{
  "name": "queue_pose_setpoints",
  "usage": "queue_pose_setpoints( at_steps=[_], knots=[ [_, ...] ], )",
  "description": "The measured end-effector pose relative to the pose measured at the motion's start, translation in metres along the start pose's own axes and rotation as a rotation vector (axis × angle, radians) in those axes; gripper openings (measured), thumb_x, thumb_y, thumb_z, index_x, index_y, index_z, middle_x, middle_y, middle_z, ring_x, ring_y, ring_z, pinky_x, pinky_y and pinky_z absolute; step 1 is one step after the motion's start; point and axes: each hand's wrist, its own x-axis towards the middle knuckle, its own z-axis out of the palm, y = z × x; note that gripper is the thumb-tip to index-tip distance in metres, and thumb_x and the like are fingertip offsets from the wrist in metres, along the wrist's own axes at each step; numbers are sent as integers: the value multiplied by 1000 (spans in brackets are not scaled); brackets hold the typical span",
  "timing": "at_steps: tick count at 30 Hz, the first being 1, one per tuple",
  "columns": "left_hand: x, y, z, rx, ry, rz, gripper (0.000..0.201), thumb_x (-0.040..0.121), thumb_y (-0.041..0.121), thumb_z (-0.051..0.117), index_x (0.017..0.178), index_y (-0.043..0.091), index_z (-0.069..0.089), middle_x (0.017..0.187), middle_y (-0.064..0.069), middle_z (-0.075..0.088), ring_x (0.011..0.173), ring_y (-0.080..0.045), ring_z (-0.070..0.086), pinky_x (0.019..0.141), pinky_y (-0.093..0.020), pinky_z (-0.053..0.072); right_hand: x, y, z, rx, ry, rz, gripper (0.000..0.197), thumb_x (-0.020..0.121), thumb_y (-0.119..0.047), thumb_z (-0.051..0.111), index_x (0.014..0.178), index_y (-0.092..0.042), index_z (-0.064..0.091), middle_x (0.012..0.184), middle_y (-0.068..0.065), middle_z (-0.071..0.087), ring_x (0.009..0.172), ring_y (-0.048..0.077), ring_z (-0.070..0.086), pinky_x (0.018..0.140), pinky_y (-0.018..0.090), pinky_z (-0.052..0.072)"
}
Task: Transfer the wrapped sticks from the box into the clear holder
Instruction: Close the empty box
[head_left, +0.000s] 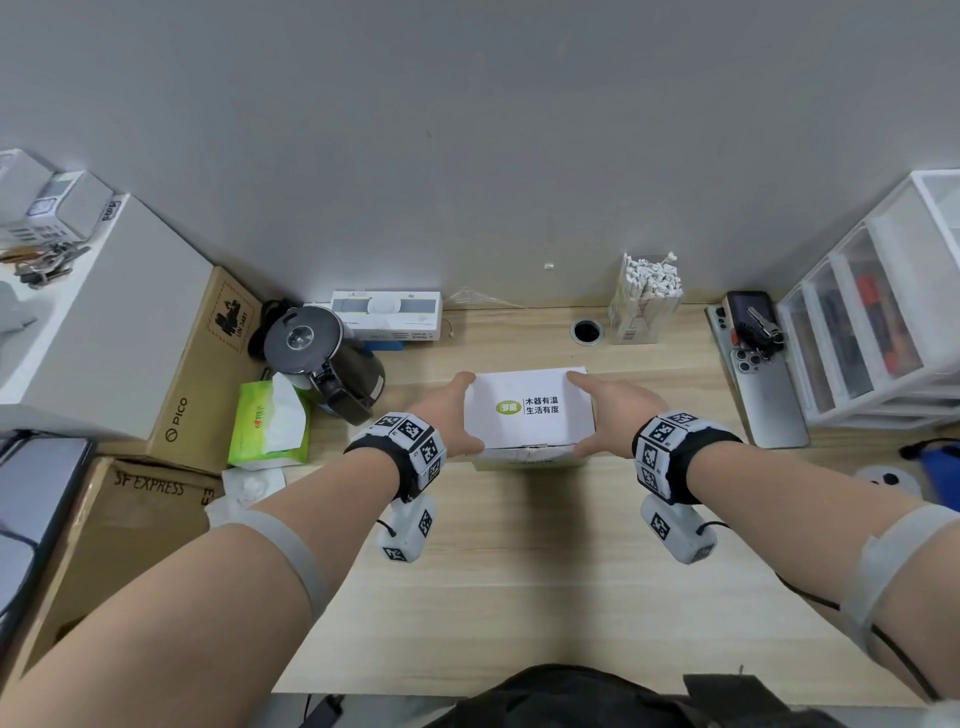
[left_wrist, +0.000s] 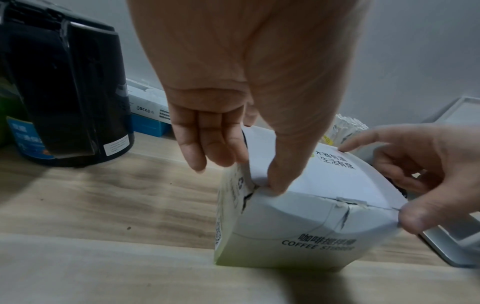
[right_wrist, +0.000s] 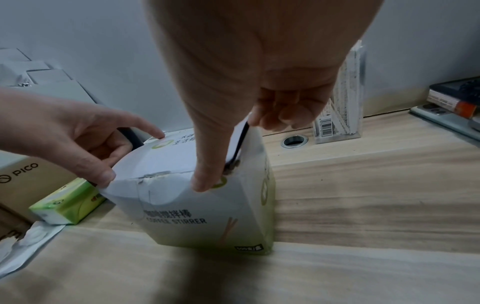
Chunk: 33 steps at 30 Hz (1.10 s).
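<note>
A white box (head_left: 530, 410) printed "COFFEE STIRRER" (right_wrist: 197, 216) stands closed at the middle of the wooden desk. My left hand (head_left: 457, 415) grips its left top edge, with the thumb (left_wrist: 280, 181) pressing the lid's front corner and the fingers (left_wrist: 207, 148) down the side. My right hand (head_left: 597, 415) grips the right top edge, its thumb (right_wrist: 207, 181) on the front face. The lid's front seam looks torn (left_wrist: 342, 201). The clear holder (head_left: 647, 306), packed with several paper-wrapped sticks, stands against the wall behind the box (right_wrist: 342, 107). The sticks inside the box are hidden.
A black kettle (head_left: 322, 358) and a green tissue pack (head_left: 267, 421) sit to the left, with cardboard boxes (head_left: 202, 364) beyond. A cable hole (head_left: 587, 330) lies beside the holder. Phones (head_left: 763, 379) and a clear drawer unit (head_left: 872, 322) are on the right.
</note>
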Motion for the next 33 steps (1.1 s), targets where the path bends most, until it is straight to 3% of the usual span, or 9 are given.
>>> queue_pose_setpoints(
  at_steps=[2, 4, 9, 13, 18, 21, 25, 30, 33],
  knots=[
    [1, 0, 2, -11, 11, -7, 105, 72, 27, 84, 156, 25, 21, 98, -1, 58, 93, -28, 65, 79, -40, 60, 0, 1, 1, 10, 28, 4, 105, 57, -54, 86, 144, -38, 29, 124, -2, 55, 104, 24, 58, 83, 35, 51],
    [1, 0, 3, -51, 18, -1, 100, 71, 28, 83, 152, 25, 24, 92, -2, 58, 85, -27, 65, 72, -36, 58, 0, 3, 1, 41, 55, -10, 92, 51, -54, 87, 127, -39, 37, 111, -4, 41, 92, 20, 53, 76, 33, 49],
    [0, -3, 4, -28, 18, 27, 59, 74, 29, 81, 117, 22, 42, 81, 1, 55, 72, -23, 55, 68, -40, 55, 1, 4, 4, -42, 66, -159, 45, 60, -54, 82, 92, -33, 58, 106, -5, 31, 103, 19, 39, 76, 30, 42],
    [4, -3, 7, 13, -18, 5, 43, 75, 31, 78, 103, 21, 46, 86, 3, 57, 77, -22, 55, 75, -39, 55, 1, 5, 13, -59, 25, -185, 46, 63, -51, 81, 100, -30, 63, 123, -2, 30, 114, 20, 34, 89, 32, 45],
    [6, -1, -3, 99, -46, 36, 80, 60, 50, 89, 114, 24, 36, 89, 11, 49, 79, -18, 57, 73, -38, 58, 6, 5, 15, 165, 126, -87, 88, 54, -42, 89, 125, -25, 39, 129, 0, 24, 103, 20, 48, 82, 29, 47],
    [17, -2, -9, 112, 25, 37, 87, 66, 48, 88, 129, 21, 34, 103, 4, 54, 86, -22, 62, 73, -36, 56, 18, 2, 8, 251, 104, 2, 111, 56, -39, 90, 141, -29, 19, 126, 3, 35, 99, 24, 57, 86, 39, 53],
    [38, -1, -20, -13, 117, 8, 86, 80, 35, 81, 148, 18, 31, 128, -8, 59, 106, -28, 64, 88, -37, 54, 39, 0, -3, 293, 124, 39, 93, 67, -31, 83, 140, -20, 26, 125, 6, 51, 103, 27, 59, 83, 39, 51],
    [69, 0, -31, -171, 241, -26, 70, 81, 21, 78, 139, 14, 40, 128, -8, 58, 111, -26, 61, 95, -38, 53, 78, -5, -16, 319, 156, 74, 69, 73, -25, 81, 128, -13, 41, 114, 7, 56, 91, 25, 62, 71, 33, 47],
    [86, 2, -37, -217, 283, -45, 61, 85, 15, 74, 138, 11, 44, 129, -10, 56, 106, -29, 62, 98, -39, 52, 103, -2, -19, 340, 192, 81, 54, 76, -22, 76, 121, -8, 49, 115, 7, 57, 102, 26, 61, 82, 37, 52]
  ],
)
